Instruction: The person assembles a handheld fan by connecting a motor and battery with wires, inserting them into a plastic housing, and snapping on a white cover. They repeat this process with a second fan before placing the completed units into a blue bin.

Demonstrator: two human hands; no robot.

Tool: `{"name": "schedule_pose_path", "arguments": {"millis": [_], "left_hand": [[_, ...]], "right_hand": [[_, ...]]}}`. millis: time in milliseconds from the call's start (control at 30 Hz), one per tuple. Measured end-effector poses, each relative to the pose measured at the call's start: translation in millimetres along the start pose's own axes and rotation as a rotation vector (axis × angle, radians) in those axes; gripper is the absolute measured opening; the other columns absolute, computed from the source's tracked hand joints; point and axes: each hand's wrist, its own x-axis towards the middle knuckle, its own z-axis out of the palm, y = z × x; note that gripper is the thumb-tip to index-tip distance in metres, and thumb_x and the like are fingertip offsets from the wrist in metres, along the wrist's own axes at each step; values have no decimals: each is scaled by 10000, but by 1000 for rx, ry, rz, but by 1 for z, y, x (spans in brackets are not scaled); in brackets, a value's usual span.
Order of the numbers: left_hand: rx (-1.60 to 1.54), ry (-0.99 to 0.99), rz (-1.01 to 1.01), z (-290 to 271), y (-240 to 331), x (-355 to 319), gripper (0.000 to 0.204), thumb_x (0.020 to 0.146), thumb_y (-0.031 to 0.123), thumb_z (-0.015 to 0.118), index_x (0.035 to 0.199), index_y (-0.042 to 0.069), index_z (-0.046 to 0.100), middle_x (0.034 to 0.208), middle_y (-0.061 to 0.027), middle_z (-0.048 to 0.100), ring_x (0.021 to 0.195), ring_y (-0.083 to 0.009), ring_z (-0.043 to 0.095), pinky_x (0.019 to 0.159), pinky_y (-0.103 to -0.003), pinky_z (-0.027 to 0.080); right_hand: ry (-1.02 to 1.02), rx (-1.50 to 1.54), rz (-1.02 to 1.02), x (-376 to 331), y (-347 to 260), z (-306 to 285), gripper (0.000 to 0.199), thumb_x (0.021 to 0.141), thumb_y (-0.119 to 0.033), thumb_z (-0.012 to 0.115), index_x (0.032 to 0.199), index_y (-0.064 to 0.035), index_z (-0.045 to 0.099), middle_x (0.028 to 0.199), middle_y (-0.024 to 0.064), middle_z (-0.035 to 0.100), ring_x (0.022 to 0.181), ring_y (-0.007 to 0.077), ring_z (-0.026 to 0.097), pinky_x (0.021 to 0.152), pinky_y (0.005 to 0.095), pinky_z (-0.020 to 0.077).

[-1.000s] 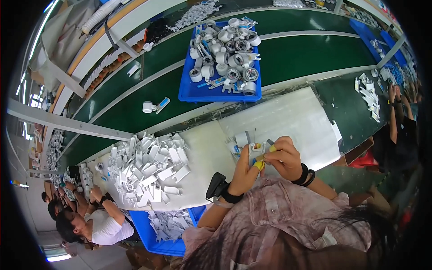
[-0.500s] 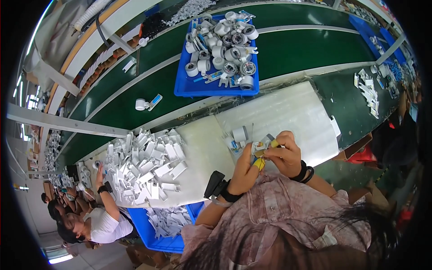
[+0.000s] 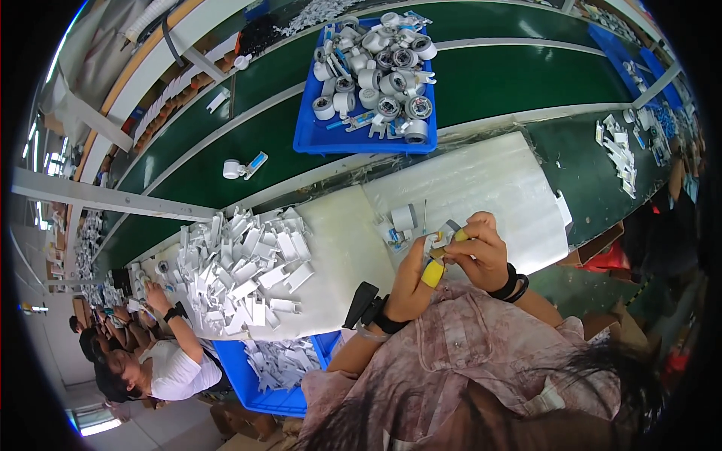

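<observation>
My left hand [image 3: 412,289] is closed around a small white plastic part [image 3: 435,242], held above the front edge of the mat. Against the same part, my right hand [image 3: 483,252] pinches with thumb and forefinger; the exact contact is partly hidden by the fingers. Yellow covers wrap some fingertips on both hands. A grey rounded piece [image 3: 452,226] shows at the right fingers. Just beyond my left hand, a white cylindrical housing with a grey band [image 3: 404,217] lies on the mat, beside a thin upright rod [image 3: 425,215].
Loose white plastic covers [image 3: 248,263] are heaped on my left, above a blue bin [image 3: 248,395] of similar pieces. A blue tray [image 3: 320,141] of round assemblies stands on the green belt. One assembly [image 3: 244,166] lies left of it. A co-worker's hand [image 3: 158,299] is far left.
My left hand has turned slightly, showing more of its yellow finger cover. Both hands stay at the white plastic part. The co-worker's raised hand has come down toward the bench.
</observation>
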Motion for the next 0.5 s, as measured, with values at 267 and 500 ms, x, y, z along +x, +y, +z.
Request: {"name": "schedule_pose_path", "arguments": {"millis": [267, 500], "left_hand": [[79, 66, -90, -2, 0, 0, 369, 924, 62, 479, 1284, -14, 446, 958, -97, 612, 775, -157, 580, 689, -275, 477], [62, 177, -3, 11, -2, 4, 253, 913, 55, 492, 1147, -38, 498, 899, -182, 606, 816, -263, 610, 738, -333, 479]], "right_hand": [[2, -4, -21, 0, 5, 6, 277, 655, -19, 795, 901, -114, 709, 840, 41, 543, 809, 244, 489, 820, 385, 392], [-1, -90, -2, -4, -13, 8, 209, 733, 89, 667, 886, -42, 611, 866, 127, 545, 862, 342, 517, 867, 457, 401]]}}
